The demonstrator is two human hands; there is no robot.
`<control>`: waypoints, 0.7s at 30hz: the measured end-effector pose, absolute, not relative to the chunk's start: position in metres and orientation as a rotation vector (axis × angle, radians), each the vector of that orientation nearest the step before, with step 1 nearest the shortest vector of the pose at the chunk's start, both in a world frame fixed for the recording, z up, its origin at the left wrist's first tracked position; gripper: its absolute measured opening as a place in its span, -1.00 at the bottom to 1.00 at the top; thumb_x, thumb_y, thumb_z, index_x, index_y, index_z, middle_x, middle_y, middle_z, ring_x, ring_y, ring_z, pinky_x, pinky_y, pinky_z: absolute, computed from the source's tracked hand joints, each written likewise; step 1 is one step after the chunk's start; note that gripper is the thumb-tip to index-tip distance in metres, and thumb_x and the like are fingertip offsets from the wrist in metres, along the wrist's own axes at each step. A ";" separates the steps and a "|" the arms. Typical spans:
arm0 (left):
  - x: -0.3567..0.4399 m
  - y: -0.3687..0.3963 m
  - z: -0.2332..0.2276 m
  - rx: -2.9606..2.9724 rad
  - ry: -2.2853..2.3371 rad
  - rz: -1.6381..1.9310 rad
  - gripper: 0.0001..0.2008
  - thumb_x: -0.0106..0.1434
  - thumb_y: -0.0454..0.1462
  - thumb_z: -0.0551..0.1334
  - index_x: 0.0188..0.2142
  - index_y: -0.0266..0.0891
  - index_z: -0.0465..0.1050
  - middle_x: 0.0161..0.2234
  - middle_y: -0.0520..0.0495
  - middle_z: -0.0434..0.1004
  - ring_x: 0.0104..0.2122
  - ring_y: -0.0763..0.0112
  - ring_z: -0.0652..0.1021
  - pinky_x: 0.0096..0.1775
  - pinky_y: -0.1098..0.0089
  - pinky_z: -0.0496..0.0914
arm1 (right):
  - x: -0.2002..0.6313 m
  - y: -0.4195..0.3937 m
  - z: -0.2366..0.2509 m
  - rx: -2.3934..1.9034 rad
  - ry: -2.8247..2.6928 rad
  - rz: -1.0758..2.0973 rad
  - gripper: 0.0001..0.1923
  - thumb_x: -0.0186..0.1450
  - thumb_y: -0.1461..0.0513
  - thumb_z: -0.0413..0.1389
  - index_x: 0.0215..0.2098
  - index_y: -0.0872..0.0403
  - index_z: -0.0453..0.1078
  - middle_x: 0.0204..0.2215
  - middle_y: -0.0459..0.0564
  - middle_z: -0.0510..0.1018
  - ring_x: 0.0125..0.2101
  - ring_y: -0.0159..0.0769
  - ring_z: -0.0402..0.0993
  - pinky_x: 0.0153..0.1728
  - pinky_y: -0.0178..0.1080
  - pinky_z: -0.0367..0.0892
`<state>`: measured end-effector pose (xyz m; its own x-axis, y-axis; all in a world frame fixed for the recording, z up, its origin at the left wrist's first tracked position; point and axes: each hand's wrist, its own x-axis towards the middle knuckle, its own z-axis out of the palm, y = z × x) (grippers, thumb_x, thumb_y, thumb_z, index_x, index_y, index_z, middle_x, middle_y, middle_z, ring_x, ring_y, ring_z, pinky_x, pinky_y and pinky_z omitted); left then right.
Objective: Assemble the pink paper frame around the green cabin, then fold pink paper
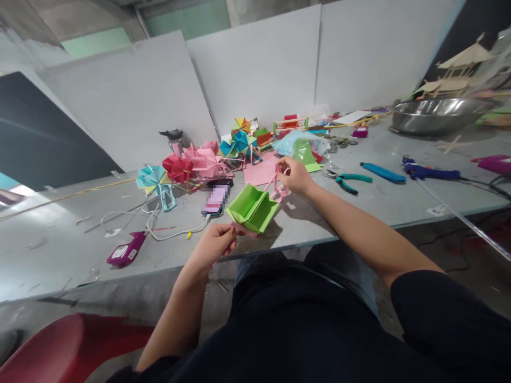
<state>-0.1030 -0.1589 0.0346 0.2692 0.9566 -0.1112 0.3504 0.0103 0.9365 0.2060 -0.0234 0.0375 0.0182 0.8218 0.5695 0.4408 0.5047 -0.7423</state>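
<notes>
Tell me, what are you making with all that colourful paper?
A person sits at a grey table. The left hand pinches the near edge of a green folded paper box, and the right hand grips a pink stick frame beside it. Paper pinwheels, pliers and a phone lie around.

No readable text anywhere.
Phone (216, 200) screen blurred out; white label on purple packet (126, 251) too small to make out; small white tag (435, 210) near table (59, 250) edge also illegible.
</notes>
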 end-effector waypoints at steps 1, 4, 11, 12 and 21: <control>-0.104 -0.158 0.036 1.554 1.265 0.754 -0.51 0.17 0.16 0.40 -0.36 -0.27 0.64 -0.66 0.09 0.37 -0.70 0.55 0.27 -0.60 0.47 0.10 | 0.207 -0.024 0.039 -1.098 -1.610 0.456 -0.84 0.17 0.25 0.22 -0.25 0.03 0.49 -0.36 -0.08 0.60 -0.43 -0.28 0.41 -0.30 -0.20 0.35; -0.108 -0.152 0.041 1.600 1.272 0.779 -0.55 0.20 0.12 0.38 -0.45 -0.24 0.59 -0.66 0.06 0.38 -0.68 0.54 0.27 -0.59 0.46 0.11 | 0.214 -0.021 0.043 -1.073 -1.599 0.635 -0.91 0.21 0.26 0.20 -0.30 0.05 0.53 -0.40 -0.08 0.60 -0.48 -0.31 0.40 -0.35 -0.21 0.36; -0.123 -0.137 0.064 1.815 1.238 0.702 -0.69 0.16 -0.02 0.38 -0.37 -0.24 0.64 -0.51 -0.05 0.58 -0.59 0.46 0.40 -0.49 0.41 0.30 | 0.225 -0.012 0.044 -1.121 -1.595 0.854 -0.89 0.25 0.36 0.31 -0.35 0.06 0.49 -0.55 -0.13 0.52 -0.60 -0.36 0.43 -0.50 -0.28 0.33; -0.124 -0.136 0.067 1.849 1.238 0.694 -0.71 0.17 -0.04 0.37 -0.34 -0.24 0.65 -0.49 -0.06 0.60 -0.57 0.45 0.42 -0.48 0.41 0.32 | 0.225 -0.012 0.043 -1.130 -1.595 0.880 -0.88 0.28 0.35 0.32 -0.36 0.07 0.49 -0.55 -0.12 0.53 -0.60 -0.35 0.44 -0.52 -0.29 0.32; -0.129 -0.121 0.063 1.821 1.152 0.771 -0.72 0.09 -0.10 0.43 -0.36 -0.18 0.41 -0.50 0.00 0.60 -0.54 0.45 0.46 -0.47 0.46 0.24 | 0.221 -0.010 0.033 -1.216 -1.532 0.951 -0.83 0.25 0.42 0.35 -0.37 0.08 0.51 -0.49 -0.12 0.60 -0.58 -0.40 0.45 -0.50 -0.32 0.36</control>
